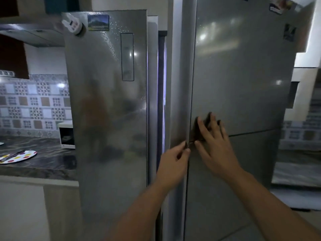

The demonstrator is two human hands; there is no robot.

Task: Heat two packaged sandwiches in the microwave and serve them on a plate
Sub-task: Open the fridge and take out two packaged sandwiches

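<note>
A tall silver fridge fills the view. Its left door (111,108) stands ajar, with a strip of light showing at the gap. My left hand (173,164) has its fingertips curled on the edge of the right door (243,84), at the handle groove. My right hand (215,141) lies flat with spread fingers on the right door, beside the left hand. Neither hand holds anything. A white microwave (66,134) peeks out behind the left door on the counter. A white plate with coloured dots (22,155) lies on the counter at the left. No sandwiches are visible.
The dark marbled counter (43,159) runs along the left under a patterned tile wall. Dark utensils lie on the dotted plate. Magnets are stuck on both fridge doors. A range hood (31,33) hangs at the upper left. Another counter (298,169) shows at the right.
</note>
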